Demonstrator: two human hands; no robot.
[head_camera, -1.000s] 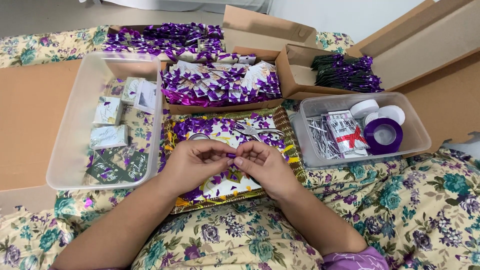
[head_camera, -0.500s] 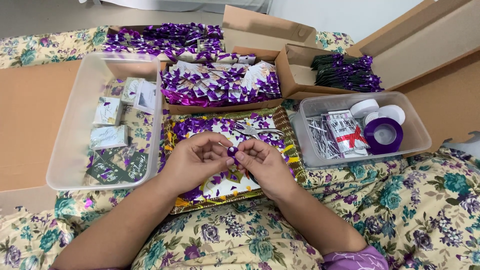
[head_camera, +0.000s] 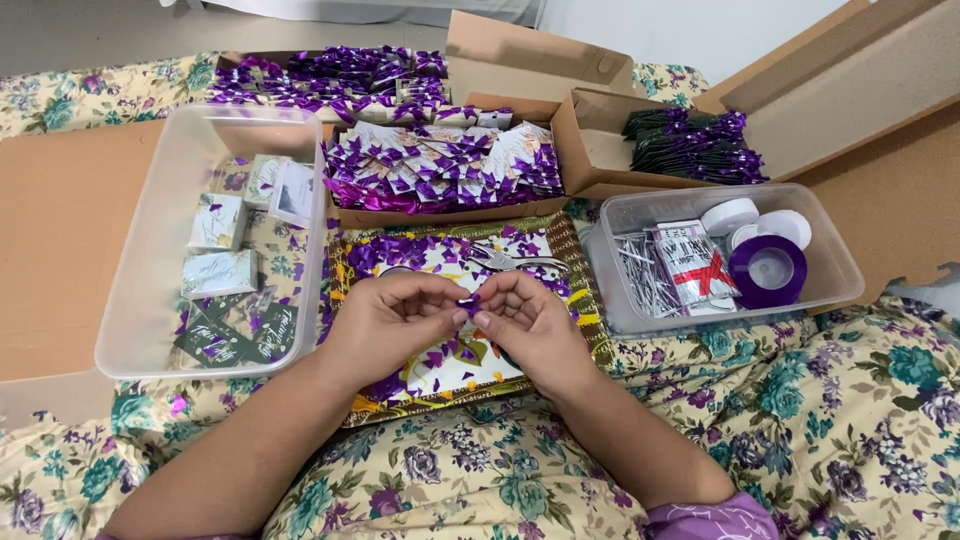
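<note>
Both of your hands meet over the near middle of the patterned tray (head_camera: 575, 300). Your left hand (head_camera: 385, 318) is curled nearly closed, thumb and forefinger pinching one end of a small purple ribbon piece (head_camera: 468, 303). Your right hand (head_camera: 530, 322) mirrors it, fingers folded in, pinching the other end. The ribbon sits between your fingertips, just above the tray; its long axis seems to run left to right, though it's too small and covered to be sure. Scissors (head_camera: 515, 261) lie on the tray just beyond your knuckles. A purple ribbon roll (head_camera: 768, 270) sits in the clear bin (head_camera: 835, 262) to the right.
</note>
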